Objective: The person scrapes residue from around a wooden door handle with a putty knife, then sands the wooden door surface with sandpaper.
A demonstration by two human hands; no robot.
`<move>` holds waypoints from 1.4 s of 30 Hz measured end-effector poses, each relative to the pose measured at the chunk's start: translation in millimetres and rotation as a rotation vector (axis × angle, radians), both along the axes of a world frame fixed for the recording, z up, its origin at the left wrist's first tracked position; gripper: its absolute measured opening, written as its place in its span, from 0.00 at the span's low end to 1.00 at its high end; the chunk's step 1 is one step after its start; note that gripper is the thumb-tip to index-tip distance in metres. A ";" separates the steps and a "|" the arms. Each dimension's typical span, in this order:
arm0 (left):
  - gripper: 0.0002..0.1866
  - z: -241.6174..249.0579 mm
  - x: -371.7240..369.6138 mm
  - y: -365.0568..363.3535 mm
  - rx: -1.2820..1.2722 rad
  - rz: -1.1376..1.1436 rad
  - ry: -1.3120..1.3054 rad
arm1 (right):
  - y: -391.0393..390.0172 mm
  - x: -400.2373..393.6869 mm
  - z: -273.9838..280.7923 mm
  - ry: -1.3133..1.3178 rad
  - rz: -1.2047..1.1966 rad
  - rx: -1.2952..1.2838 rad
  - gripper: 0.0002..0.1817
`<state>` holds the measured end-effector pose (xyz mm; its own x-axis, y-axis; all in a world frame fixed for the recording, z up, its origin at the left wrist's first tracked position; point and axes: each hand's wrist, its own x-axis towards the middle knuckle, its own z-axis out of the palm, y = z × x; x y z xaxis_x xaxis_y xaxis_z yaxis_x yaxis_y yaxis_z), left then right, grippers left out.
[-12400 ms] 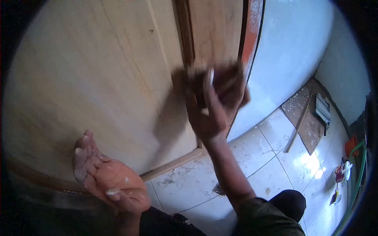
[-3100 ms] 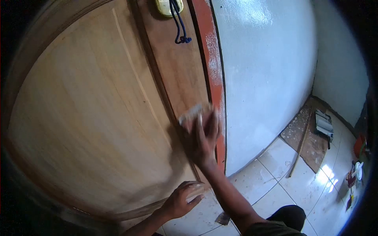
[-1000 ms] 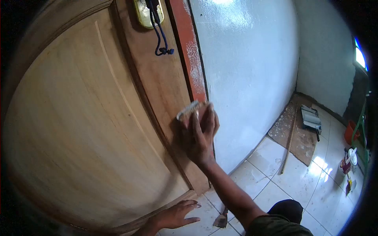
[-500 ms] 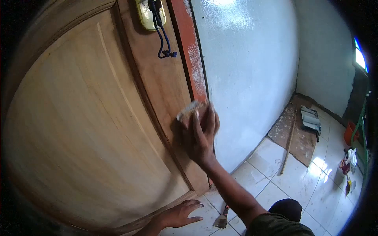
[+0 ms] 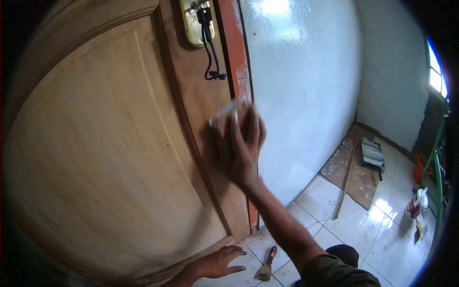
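My right hand [image 5: 245,148] is closed round a sanding block [image 5: 221,117], blurred by motion, with a pale edge at its top. It is up against the door's right stile [image 5: 196,91], overlapping the red door frame [image 5: 232,38] in this view. The wooden door [image 5: 105,143] has a wide, bare-looking panel. Low down, near the door's bottom edge, my left hand [image 5: 220,262] has its thumb and fingers apart and holds nothing. On the tiles to its right lies a putty knife [image 5: 264,272] with a red and black handle.
Above my right hand, a blue cord [image 5: 208,60] hangs at the brass lock plate [image 5: 193,33]. A glossy pale wall [image 5: 301,95] adjoins the frame. Further right are a paint tray [image 5: 372,153], a stick [image 5: 345,189], a board [image 5: 363,189] and an orange bucket [image 5: 421,169].
My right hand has moved up the stile with the sanding block, nearer the lock. The view has shifted slightly, and more of the putty knife shows. My left hand stays low and open.
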<state>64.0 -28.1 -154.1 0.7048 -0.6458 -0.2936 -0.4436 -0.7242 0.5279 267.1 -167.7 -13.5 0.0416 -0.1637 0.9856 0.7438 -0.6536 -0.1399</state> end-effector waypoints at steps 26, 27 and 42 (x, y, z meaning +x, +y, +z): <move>0.36 -8.6 -0.7 9.2 -0.032 0.030 0.012 | 14.7 -8.5 -157.4 0.074 0.008 0.102 0.33; 0.36 -6.6 -1.8 11.3 -0.023 0.029 0.006 | 19.4 -21.0 -172.8 0.119 -0.010 0.136 0.35; 0.37 3.8 -3.4 3.4 0.012 0.111 0.098 | 14.2 -22.4 -239.4 0.199 0.051 0.125 0.36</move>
